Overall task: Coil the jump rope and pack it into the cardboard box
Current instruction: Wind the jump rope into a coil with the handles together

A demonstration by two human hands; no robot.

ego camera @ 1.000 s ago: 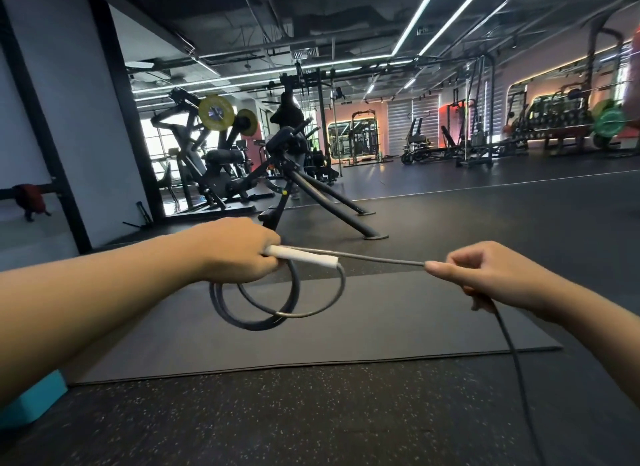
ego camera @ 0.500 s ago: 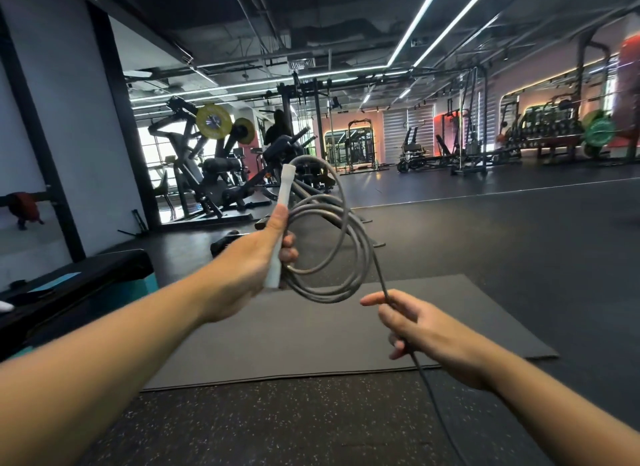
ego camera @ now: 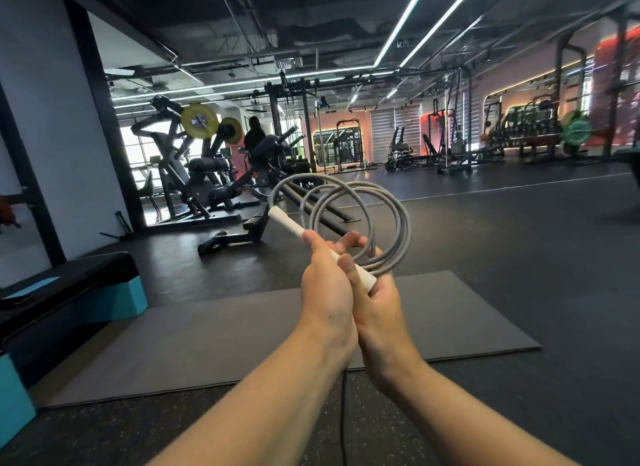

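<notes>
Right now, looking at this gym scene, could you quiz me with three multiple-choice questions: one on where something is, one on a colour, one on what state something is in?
1. Where is the grey mat?
A. Flat on the floor below the hands
B. Rolled up against the wall
C. Hung on a rack

2. What colour is the rope handle?
A. Red
B. White
C. Black

3. What state is the rope in?
A. Stretched straight between two hands
C. Lying loose on the mat
B. Gathered in loops, with a tail still hanging down

Answers:
1 A: the mat lies spread out on the dark floor.
2 B: the handle held by the left hand and right hand is plainly white.
3 B: several loops stand above the hands, and a dark strand drops between the forearms.
</notes>
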